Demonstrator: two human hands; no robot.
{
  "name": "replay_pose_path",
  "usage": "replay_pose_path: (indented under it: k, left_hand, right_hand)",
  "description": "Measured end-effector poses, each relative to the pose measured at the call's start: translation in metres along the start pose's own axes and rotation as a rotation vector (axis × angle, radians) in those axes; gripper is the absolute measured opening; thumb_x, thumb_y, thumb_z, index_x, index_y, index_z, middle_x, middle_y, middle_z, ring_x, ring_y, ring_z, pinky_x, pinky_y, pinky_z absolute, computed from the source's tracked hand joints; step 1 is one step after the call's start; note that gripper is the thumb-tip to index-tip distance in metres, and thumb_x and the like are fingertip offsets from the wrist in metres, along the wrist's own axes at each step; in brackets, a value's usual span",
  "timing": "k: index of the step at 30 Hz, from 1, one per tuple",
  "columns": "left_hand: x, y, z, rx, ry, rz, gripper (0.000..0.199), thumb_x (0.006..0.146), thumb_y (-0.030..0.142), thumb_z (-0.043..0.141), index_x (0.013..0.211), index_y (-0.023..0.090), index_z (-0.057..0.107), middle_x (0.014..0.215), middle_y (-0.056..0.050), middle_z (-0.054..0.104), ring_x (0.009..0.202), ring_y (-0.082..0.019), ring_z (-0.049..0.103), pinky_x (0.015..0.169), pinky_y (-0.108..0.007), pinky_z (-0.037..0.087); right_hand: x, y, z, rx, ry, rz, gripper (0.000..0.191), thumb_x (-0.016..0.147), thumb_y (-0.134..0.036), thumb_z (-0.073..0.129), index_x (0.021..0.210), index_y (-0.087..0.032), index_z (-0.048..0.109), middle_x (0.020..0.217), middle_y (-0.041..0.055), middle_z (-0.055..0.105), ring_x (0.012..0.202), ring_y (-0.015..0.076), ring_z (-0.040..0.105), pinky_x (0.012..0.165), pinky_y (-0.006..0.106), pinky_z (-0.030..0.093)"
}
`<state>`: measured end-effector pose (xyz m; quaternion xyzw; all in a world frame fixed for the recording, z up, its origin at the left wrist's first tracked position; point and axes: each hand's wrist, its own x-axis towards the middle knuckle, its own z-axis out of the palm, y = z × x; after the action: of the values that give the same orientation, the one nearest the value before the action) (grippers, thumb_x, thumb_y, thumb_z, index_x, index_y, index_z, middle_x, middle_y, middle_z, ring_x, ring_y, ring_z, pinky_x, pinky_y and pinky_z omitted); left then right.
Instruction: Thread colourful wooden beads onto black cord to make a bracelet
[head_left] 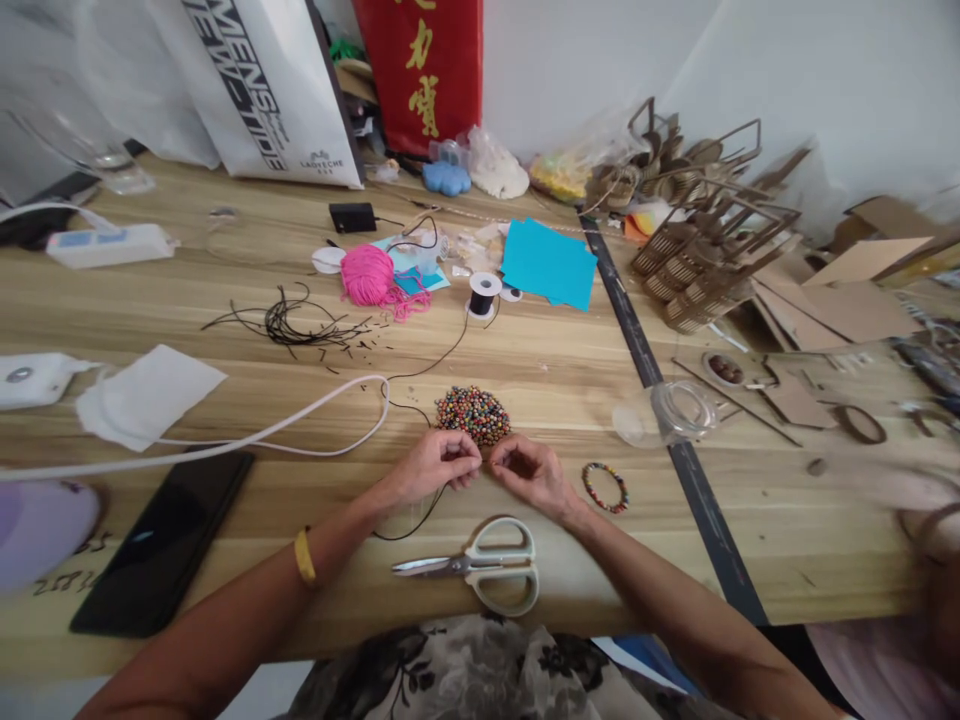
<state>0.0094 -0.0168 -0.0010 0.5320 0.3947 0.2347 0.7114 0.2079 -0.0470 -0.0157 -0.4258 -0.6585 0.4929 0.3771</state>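
Observation:
A pile of small multicoloured beads (474,412) lies mid-table, just beyond my hands. My left hand (442,462) has thumb and fingers pinched together at the pile's near edge, with a thin black cord (424,518) running under it. Close beside it, my right hand (529,472) is also pinched; whatever sits between its fingertips is too small to make out. A beaded bracelet (605,487) rests right of my right hand. Scissors (480,566) with pale handles lie nearer me, blades pointing left. Black cord leads back to a spool (484,294).
Black cord pieces (289,322), pink yarn (367,275) and blue sheets (549,264) lie farther back. A phone (165,545) and white cable (300,415) are left. A plastic container (684,410), wooden baskets (697,265) and a person's blurred arm (862,485) are right.

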Motion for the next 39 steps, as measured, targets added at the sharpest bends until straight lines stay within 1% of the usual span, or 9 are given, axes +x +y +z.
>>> replay_pose_path:
  k: [10,16,25,31,39]
  left_hand:
    - [0.0004,-0.0018,0.0006,0.040,0.000,0.008,0.026,0.074,0.036,0.068,0.076,0.011,0.058,0.060,0.001,0.060,0.050,-0.008,0.054,0.049,-0.020,0.046]
    - [0.0006,-0.0009,0.0010,0.059,-0.005,0.008,0.026,0.074,0.035,0.067,0.075,0.011,0.057,0.056,0.002,0.057,0.049,-0.008,0.053,0.048,-0.020,0.045]
    - [-0.0009,-0.0015,-0.0003,0.082,-0.025,-0.013,0.025,0.075,0.035,0.067,0.076,0.011,0.057,0.056,0.002,0.058,0.049,-0.008,0.054,0.050,-0.020,0.046]
    - [-0.0012,-0.0007,-0.0007,0.095,-0.037,-0.010,0.025,0.076,0.035,0.066,0.075,0.011,0.058,0.057,0.002,0.058,0.050,-0.007,0.054,0.050,-0.019,0.046]
    - [-0.0006,-0.0018,-0.0009,0.080,-0.029,-0.018,0.025,0.075,0.035,0.067,0.076,0.012,0.057,0.056,0.002,0.058,0.049,-0.007,0.053,0.050,-0.020,0.046]
  right_hand:
    - [0.0010,-0.0030,-0.0022,0.036,-0.062,-0.001,0.012,0.084,-0.027,0.061,0.084,-0.016,0.060,0.076,0.0031,0.059,0.068,0.0128,0.053,0.064,0.025,0.044]
    - [0.0018,-0.0029,-0.0019,0.032,-0.073,0.013,0.016,0.085,-0.032,0.061,0.083,-0.016,0.060,0.074,0.0022,0.059,0.067,0.0122,0.053,0.062,0.024,0.044]
    - [0.0016,0.0014,-0.0015,0.014,-0.074,0.008,0.012,0.085,-0.028,0.061,0.084,-0.016,0.060,0.074,0.0023,0.059,0.065,0.0116,0.051,0.060,0.023,0.043]
    - [0.0015,0.0046,-0.0013,0.017,-0.072,0.036,0.016,0.084,-0.032,0.062,0.083,-0.016,0.058,0.072,0.0013,0.058,0.062,0.0108,0.050,0.058,0.023,0.043]
    - [0.0017,-0.0007,-0.0018,0.022,-0.081,0.036,0.014,0.084,-0.030,0.061,0.083,-0.016,0.059,0.073,0.0013,0.058,0.063,0.0110,0.050,0.058,0.022,0.041]
